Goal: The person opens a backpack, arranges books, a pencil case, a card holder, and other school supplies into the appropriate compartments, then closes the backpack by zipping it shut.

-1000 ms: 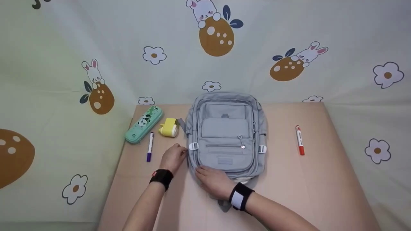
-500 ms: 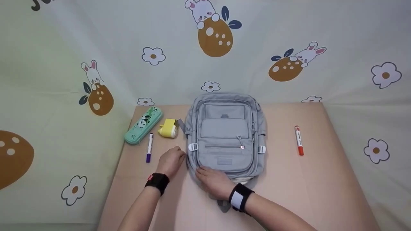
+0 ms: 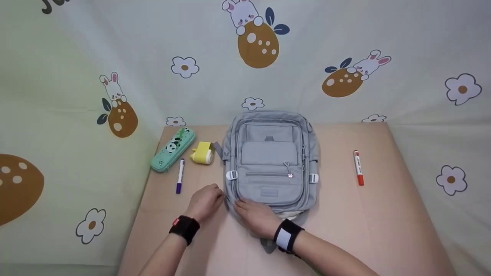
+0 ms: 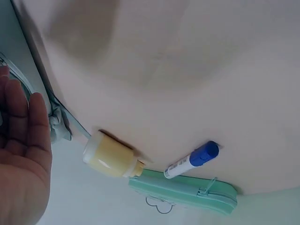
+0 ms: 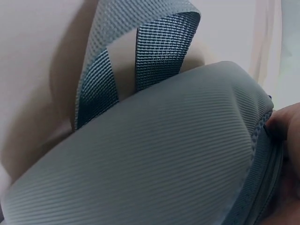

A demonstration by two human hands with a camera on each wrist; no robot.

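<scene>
A grey-blue backpack (image 3: 268, 153) lies front side up on the table, its bottom towards me. At its lower left edge my left hand (image 3: 205, 201) pinches what looks like a zipper pull, mostly covered by the fingers. The left wrist view shows this hand's curled fingers (image 4: 18, 105) beside the bag's side. My right hand (image 3: 256, 219) lies over the lower left corner and holds it; its thumb is hidden from above. In the right wrist view its fingers (image 5: 288, 122) grip the zipped seam beside the ribbed-looking bottom (image 5: 140, 164).
Left of the bag lie a green panda pencil case (image 3: 173, 149), a yellow-and-white pencil sharpener (image 3: 202, 153) and a purple-capped marker (image 3: 180, 176). A red marker (image 3: 358, 167) lies to the right. Patterned curtain (image 3: 215, 88) surrounds the table (image 3: 387, 230). A webbing loop (image 5: 140, 18) sticks out from the bag.
My left hand has slid down along the bag's left edge, from beside the white buckle to near the lower corner. The right hand has stayed in place on the corner.
</scene>
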